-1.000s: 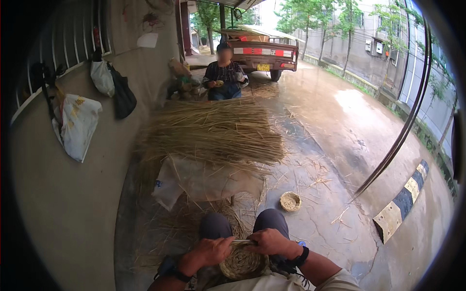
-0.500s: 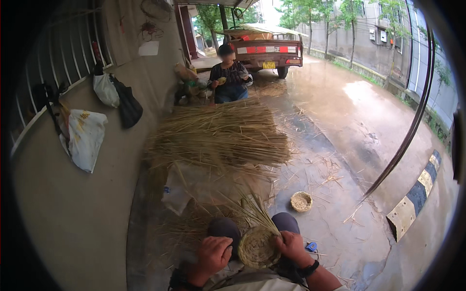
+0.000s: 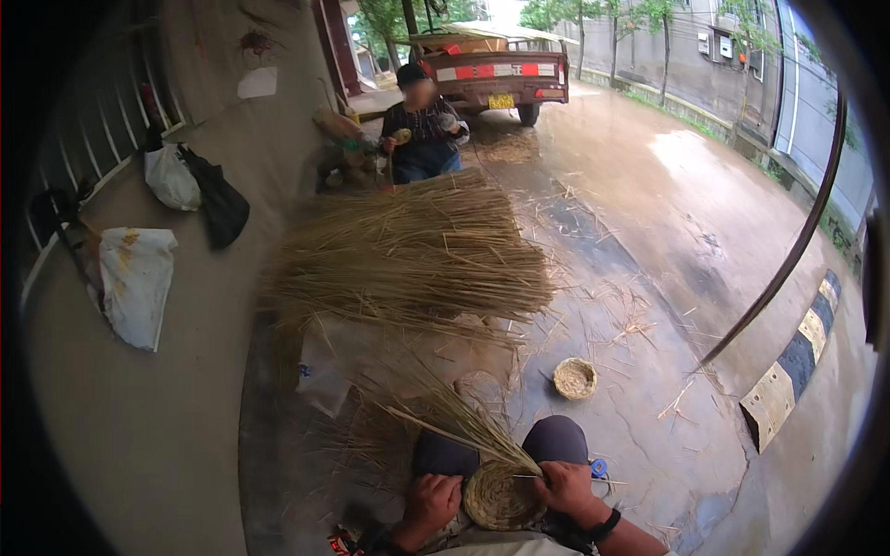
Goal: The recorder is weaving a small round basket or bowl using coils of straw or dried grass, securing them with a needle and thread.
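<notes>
A round woven straw basket [image 3: 502, 498] rests in my lap between my knees, its hollow facing up. My right hand [image 3: 567, 489] is closed on its right rim, pinching the straw there. From that rim a loose bunch of long straw stalks [image 3: 468, 419] fans out to the upper left over my knees. At the basket's left side is my left hand [image 3: 433, 501], fingers curled in against the rim; its fingertips are partly hidden.
A large pile of straw [image 3: 417, 255] lies ahead. On the ground to the right are a small finished-looking straw basket [image 3: 575, 379] and a blue tape measure [image 3: 599, 469]. A co-worker [image 3: 422, 130] sits beyond the pile, before a parked cargo tricycle [image 3: 496, 74]. Bags [image 3: 139, 278] hang on the left wall.
My left hand has come in from beside the basket to its left rim. The loose stalks have swung over to the left. My right hand keeps its hold on the rim.
</notes>
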Available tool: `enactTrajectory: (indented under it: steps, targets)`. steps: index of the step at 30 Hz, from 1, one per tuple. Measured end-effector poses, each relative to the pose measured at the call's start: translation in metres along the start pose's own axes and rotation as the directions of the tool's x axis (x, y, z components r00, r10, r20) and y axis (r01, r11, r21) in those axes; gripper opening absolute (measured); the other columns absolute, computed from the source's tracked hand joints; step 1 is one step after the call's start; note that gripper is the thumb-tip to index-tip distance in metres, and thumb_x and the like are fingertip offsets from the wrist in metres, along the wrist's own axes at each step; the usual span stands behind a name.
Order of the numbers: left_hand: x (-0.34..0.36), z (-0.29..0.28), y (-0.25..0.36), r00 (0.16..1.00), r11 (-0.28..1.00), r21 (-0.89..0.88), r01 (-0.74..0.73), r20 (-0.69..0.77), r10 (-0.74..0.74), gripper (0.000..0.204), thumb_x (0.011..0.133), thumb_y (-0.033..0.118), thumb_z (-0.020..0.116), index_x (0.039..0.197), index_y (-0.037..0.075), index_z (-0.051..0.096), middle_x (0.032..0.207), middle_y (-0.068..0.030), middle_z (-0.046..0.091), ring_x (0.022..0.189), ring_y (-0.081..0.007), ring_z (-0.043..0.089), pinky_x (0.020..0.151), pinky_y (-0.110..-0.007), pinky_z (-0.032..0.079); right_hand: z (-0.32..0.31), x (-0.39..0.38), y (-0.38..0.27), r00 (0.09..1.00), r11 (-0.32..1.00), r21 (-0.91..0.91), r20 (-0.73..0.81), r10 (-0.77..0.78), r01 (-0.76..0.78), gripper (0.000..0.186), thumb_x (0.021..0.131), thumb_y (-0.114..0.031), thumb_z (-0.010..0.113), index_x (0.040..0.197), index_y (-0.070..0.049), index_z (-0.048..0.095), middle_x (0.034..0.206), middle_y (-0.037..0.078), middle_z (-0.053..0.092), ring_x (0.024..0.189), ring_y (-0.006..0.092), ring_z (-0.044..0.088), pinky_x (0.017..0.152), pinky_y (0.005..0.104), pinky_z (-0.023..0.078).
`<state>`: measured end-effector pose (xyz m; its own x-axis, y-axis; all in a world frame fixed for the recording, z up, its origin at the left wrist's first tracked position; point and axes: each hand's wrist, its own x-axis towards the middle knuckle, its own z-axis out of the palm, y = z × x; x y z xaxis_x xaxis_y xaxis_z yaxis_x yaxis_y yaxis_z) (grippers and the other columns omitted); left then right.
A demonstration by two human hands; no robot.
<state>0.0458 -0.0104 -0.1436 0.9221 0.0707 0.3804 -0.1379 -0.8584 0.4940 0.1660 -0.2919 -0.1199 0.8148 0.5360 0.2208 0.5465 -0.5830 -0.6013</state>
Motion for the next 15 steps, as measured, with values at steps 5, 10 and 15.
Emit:
enactTrajectory:
  steps: [5, 10, 15]
  targets:
    - [0.004, 0.010, -0.008, 1.000, 0.998, -0.063, 0.016, 0.007, -0.015, 0.018, 0.097, 0.016, 0.070, 0.114, 0.010, 0.076, 0.089, -0.0109, 0.068, 0.083, -0.0357, 0.065, 0.072, -0.054, 0.054, 0.003, 0.000, 0.008, 0.998, 0.999, 0.013, -0.048, -0.031, 0.031, 0.024, 0.081, -0.030, 0.079, 0.097, -0.013, 0.074, 0.076, 0.005, 0.070, 0.069, 0.0282, 0.071, 0.060, 0.0431, 0.055]
    - [0.001, 0.004, -0.015, 0.999, 0.998, -0.070, -0.003, 0.045, 0.006, 0.022, 0.101, 0.018, 0.067, 0.119, 0.010, 0.075, 0.092, -0.0110, 0.068, 0.083, -0.0357, 0.064, 0.073, -0.055, 0.054, 0.006, 0.003, 0.006, 0.998, 0.998, 0.055, -0.039, -0.039, 0.041, 0.024, 0.080, -0.028, 0.079, 0.098, -0.012, 0.075, 0.074, 0.007, 0.069, 0.067, 0.0284, 0.071, 0.059, 0.0426, 0.054]
    - [-0.006, -0.003, -0.014, 0.998, 0.991, -0.125, 0.055, 0.032, -0.051, 0.023, 0.101, 0.019, 0.067, 0.120, 0.008, 0.074, 0.091, -0.0116, 0.068, 0.082, -0.0352, 0.064, 0.074, -0.055, 0.054, 0.011, 0.007, 0.002, 0.997, 0.996, 0.058, -0.041, -0.072, 0.074, 0.025, 0.080, -0.027, 0.079, 0.098, -0.010, 0.075, 0.073, 0.009, 0.068, 0.065, 0.0301, 0.070, 0.058, 0.0421, 0.054]
